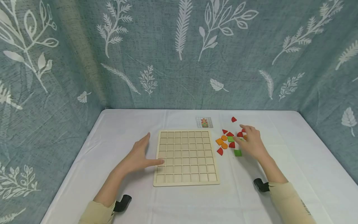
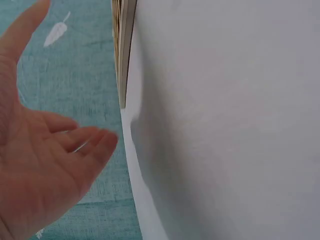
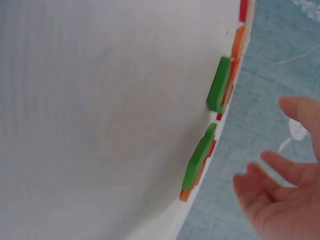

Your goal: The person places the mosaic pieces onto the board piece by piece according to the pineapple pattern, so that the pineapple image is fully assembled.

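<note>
Grid board, hands at either side, coloured pieces near the right.

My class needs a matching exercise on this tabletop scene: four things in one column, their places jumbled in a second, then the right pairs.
Things
1. grid board
2. picture card
3. left hand
4. right hand

Places
A. nearest the loose coloured pieces
B. at the board's left edge
C. lying on the white cloth, between the two hands
D. lying just beyond the board's far edge

Right pairs: 1-C, 2-D, 3-B, 4-A
</note>
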`<state>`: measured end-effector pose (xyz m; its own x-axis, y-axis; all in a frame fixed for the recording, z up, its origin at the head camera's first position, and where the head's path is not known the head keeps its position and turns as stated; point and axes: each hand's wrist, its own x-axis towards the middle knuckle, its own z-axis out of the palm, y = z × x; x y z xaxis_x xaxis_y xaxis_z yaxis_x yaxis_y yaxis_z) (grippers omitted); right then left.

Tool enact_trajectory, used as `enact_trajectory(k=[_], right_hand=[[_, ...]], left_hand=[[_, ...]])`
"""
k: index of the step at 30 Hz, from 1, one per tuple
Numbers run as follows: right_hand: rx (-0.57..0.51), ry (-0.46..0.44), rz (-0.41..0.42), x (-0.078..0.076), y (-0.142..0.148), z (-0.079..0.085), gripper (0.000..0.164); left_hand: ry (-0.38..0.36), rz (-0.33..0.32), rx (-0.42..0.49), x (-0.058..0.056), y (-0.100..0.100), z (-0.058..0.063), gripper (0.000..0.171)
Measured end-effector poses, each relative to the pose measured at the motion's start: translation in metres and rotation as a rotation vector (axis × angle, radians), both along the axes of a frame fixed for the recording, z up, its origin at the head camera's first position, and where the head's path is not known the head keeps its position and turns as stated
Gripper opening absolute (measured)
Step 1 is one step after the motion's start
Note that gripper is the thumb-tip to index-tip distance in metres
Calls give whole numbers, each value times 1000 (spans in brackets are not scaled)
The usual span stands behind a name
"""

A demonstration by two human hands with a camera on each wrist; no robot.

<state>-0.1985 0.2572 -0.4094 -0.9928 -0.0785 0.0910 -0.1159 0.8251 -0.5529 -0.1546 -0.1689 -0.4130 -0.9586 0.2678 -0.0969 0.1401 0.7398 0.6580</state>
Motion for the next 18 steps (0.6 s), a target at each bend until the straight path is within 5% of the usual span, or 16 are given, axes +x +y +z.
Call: enact_trajectory(k=[9, 18], right_hand=[[-31, -14, 54, -30, 1, -9, 41], [-6, -114, 74, -52, -8, -16, 37]], left_hand=[[-118, -116, -27, 19, 0, -4, 126], [-134, -177, -44, 25, 1, -5, 129]])
